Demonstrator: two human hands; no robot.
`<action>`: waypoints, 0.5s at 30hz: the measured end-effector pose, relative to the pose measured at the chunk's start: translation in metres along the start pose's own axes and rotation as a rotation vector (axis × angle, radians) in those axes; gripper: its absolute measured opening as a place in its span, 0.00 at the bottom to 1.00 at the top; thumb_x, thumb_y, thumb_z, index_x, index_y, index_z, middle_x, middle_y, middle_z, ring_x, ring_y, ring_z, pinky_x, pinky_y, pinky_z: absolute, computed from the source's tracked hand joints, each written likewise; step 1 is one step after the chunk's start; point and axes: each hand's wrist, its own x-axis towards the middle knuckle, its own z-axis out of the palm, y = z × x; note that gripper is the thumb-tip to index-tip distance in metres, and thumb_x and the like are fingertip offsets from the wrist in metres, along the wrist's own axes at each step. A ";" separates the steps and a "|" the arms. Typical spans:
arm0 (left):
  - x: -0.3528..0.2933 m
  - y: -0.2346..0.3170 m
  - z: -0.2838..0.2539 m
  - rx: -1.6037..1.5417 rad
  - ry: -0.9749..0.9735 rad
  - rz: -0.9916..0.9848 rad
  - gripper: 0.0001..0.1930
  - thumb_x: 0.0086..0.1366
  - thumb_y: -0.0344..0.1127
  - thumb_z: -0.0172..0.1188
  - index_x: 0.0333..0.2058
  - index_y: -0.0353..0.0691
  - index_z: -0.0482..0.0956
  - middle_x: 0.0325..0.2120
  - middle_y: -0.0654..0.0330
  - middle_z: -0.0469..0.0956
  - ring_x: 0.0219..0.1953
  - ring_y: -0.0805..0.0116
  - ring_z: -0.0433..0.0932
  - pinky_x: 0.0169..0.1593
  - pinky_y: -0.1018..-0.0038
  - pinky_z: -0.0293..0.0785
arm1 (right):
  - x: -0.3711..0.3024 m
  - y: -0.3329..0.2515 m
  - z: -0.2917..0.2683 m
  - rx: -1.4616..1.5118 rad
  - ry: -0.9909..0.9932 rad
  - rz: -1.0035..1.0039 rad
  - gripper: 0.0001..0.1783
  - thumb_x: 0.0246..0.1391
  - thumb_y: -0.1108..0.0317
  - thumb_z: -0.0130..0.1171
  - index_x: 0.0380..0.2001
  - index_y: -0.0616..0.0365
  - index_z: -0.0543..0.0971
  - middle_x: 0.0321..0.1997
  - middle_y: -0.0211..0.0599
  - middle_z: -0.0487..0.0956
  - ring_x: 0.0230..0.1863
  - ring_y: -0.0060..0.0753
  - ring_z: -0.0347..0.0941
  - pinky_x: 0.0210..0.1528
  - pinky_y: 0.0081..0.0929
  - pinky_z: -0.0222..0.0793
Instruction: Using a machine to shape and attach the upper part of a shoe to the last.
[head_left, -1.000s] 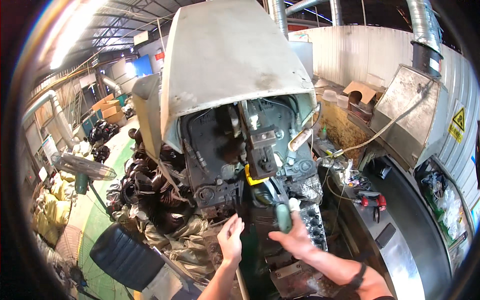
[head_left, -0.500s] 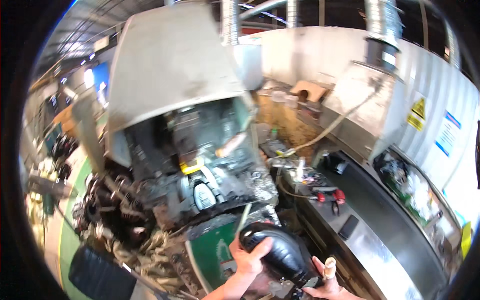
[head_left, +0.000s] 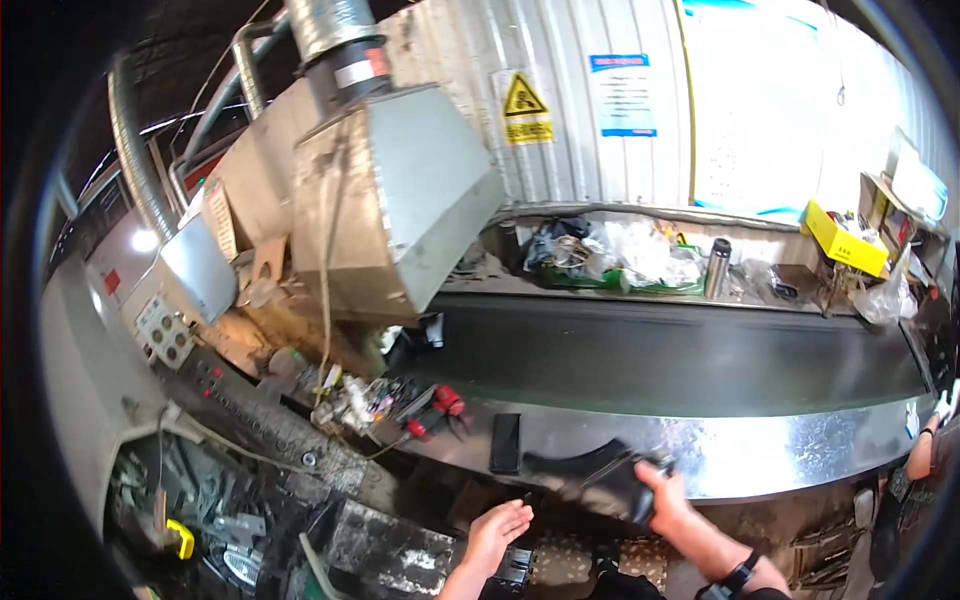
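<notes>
My right hand (head_left: 668,497) grips a black shoe (head_left: 600,478), smeared by motion, at its right end. The shoe hangs at the front edge of the metal ledge, its narrower end pointing left. My left hand (head_left: 497,537) is apart from the shoe, to its lower left, fingers stretched out and holding nothing. On the ledge lies a flat black rectangular object (head_left: 506,444), just above the space between my hands.
A dark conveyor belt (head_left: 660,355) runs behind the metal ledge (head_left: 740,450). Red-handled tools (head_left: 440,408) lie left. A metal hood (head_left: 400,190) overhangs the belt's left end. Sooty machinery (head_left: 220,520) stands lower left. Another person's hand (head_left: 922,455) shows far right.
My view has swung right, toward the belt. Both hands were on the black shoe; the left has let go, and the right has carried the shoe to the ledge's edge.
</notes>
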 end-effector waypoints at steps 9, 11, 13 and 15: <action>0.015 -0.074 -0.058 0.694 0.094 0.203 0.23 0.63 0.32 0.65 0.55 0.30 0.75 0.51 0.48 0.79 0.54 0.55 0.78 0.55 0.65 0.74 | 0.211 -0.236 -0.331 -0.433 0.556 -0.716 0.25 0.51 0.60 0.70 0.49 0.59 0.74 0.45 0.34 0.77 0.45 0.28 0.73 0.47 0.31 0.73; 0.019 -0.081 -0.065 0.726 0.176 0.118 0.24 0.61 0.27 0.66 0.56 0.30 0.75 0.51 0.48 0.79 0.54 0.56 0.78 0.55 0.65 0.76 | 0.200 -0.296 -0.422 -0.501 0.915 -0.937 0.51 0.51 0.60 0.71 0.68 0.66 0.52 0.63 0.45 0.67 0.56 0.37 0.69 0.59 0.33 0.68; -0.027 -0.060 -0.090 0.771 0.370 0.039 0.23 0.63 0.28 0.65 0.56 0.30 0.74 0.51 0.48 0.79 0.53 0.56 0.78 0.55 0.65 0.76 | 0.238 -0.243 -0.359 -0.712 0.929 -0.698 0.62 0.53 0.62 0.70 0.71 0.69 0.34 0.75 0.54 0.49 0.72 0.44 0.53 0.72 0.32 0.50; 0.010 -0.058 -0.093 0.721 0.304 -0.045 0.22 0.64 0.29 0.63 0.56 0.30 0.74 0.51 0.48 0.79 0.53 0.57 0.79 0.56 0.65 0.75 | 0.216 -0.267 -0.423 -1.293 1.228 -1.058 0.59 0.54 0.63 0.68 0.72 0.67 0.35 0.77 0.55 0.41 0.76 0.46 0.45 0.75 0.34 0.42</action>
